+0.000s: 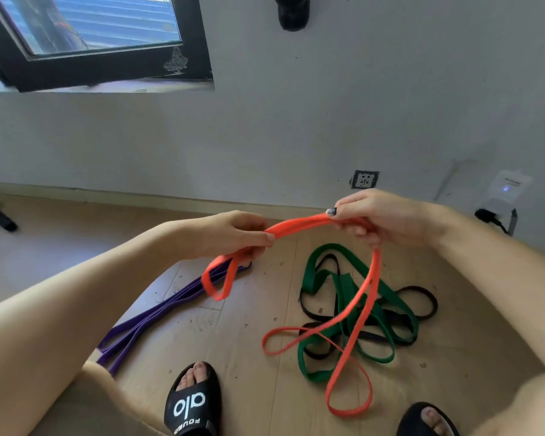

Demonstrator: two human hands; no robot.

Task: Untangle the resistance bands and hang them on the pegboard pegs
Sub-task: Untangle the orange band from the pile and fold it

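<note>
An orange resistance band (299, 226) stretches between both hands. My left hand (233, 234) pinches it at one end, where a short loop hangs down. My right hand (378, 218) grips it higher; from there long orange loops drop to the floor. Those loops lie across a green band (343, 287) tangled with a thin black band (422, 305) on the wooden floor. A purple band (151, 316) lies folded and straight on the floor at the left, under my left forearm. No pegboard is in view.
My two feet in black slides (192, 404) stand at the bottom edge. A grey wall with a socket (364, 179) and a plugged-in white device (504, 190) is ahead. A dark window (92, 42) is upper left; a black object (0, 217) lies far left.
</note>
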